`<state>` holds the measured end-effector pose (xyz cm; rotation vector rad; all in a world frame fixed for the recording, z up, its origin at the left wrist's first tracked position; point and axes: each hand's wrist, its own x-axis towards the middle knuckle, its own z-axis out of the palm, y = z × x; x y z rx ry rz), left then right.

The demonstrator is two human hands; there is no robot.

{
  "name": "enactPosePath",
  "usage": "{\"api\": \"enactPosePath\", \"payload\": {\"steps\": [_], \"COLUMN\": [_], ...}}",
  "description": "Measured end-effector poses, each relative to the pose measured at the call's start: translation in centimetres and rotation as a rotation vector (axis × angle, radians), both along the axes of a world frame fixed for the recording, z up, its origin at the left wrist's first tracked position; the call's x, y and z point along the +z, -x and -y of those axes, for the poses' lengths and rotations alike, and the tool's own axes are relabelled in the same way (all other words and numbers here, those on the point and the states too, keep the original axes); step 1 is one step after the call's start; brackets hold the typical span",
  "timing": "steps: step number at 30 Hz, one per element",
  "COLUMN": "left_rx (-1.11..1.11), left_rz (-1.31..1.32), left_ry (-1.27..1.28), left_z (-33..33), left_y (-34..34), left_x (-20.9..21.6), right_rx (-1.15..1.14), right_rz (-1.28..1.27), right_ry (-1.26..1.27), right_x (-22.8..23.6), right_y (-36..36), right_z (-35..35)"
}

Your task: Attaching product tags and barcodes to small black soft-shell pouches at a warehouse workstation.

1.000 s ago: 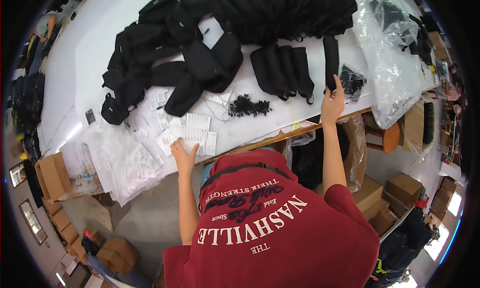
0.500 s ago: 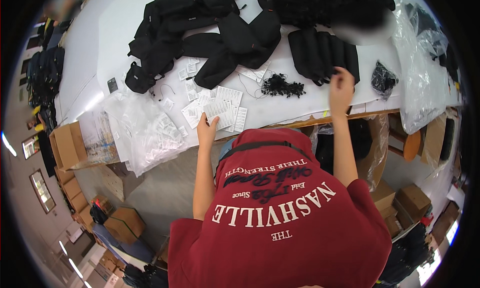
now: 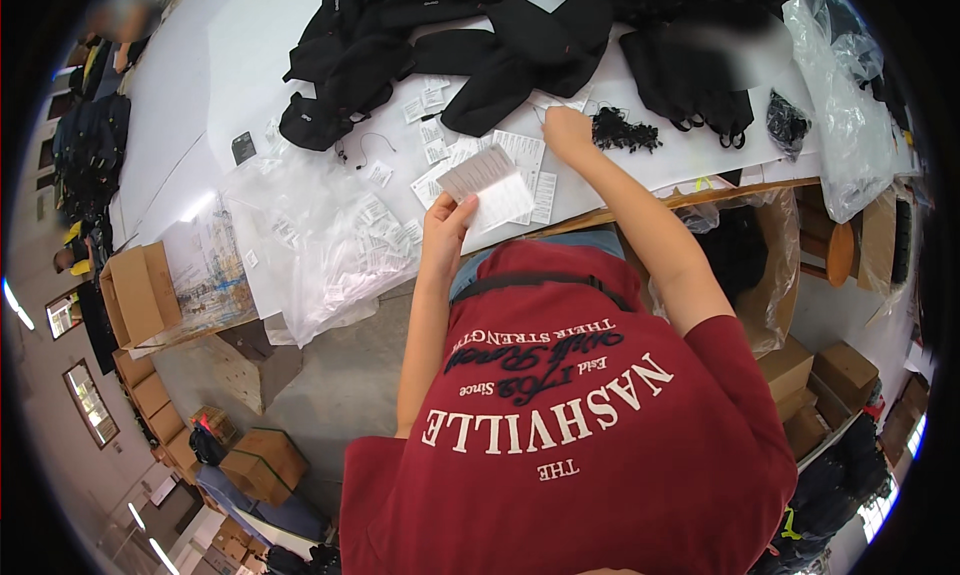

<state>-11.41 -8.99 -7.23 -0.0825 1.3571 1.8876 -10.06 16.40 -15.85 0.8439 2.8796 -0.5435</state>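
holding paper point(image 3: 490, 183), hands point(image 3: 447, 231) point(image 3: 568, 135) now closer together

Maroon short-sleeved T-shirt point(image 3: 600, 475) with white and black lettering point(image 3: 535, 383); black waist strap point(image 3: 540, 284); bluish trousers point(image 3: 600, 238).

Left of the black cord pile point(image 3: 628, 133), the right hand point(image 3: 567, 132) hides its own fingertips, so whether they pinch anything cannot be told. Farther left of the pile, a folded leaflet point(image 3: 492, 187) covers some fingers of the left hand point(image 3: 448, 227); its print is too small to read. Beyond the pile, black cloth goods point(image 3: 545, 33) run off the top edge; rightward, blur swallows some black pouches point(image 3: 672, 83).
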Motion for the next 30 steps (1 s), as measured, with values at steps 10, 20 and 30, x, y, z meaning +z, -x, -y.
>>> {"api": "enactPosePath", "payload": {"steps": [10,20,30], "left_rx": [-0.059,-0.255,-0.044], "left_rz": [-0.050,-0.402,-0.670], "left_ry": [-0.102,0.035,0.176], "left_z": [1.6,0.8,-1.2], "left_y": [1.0,-0.7,-2.5], "left_x": [5.4,5.5,7.6], "right_rx": [-0.240,-0.214,-0.067], "right_rz": [-0.411,-0.506,-0.582], "right_ry": [1.252,1.298,1.331], "right_x": [8.6,19.0,16.8], "right_y": [-3.6,-9.4,-8.2], "right_z": [0.3,6.1,10.7]}}
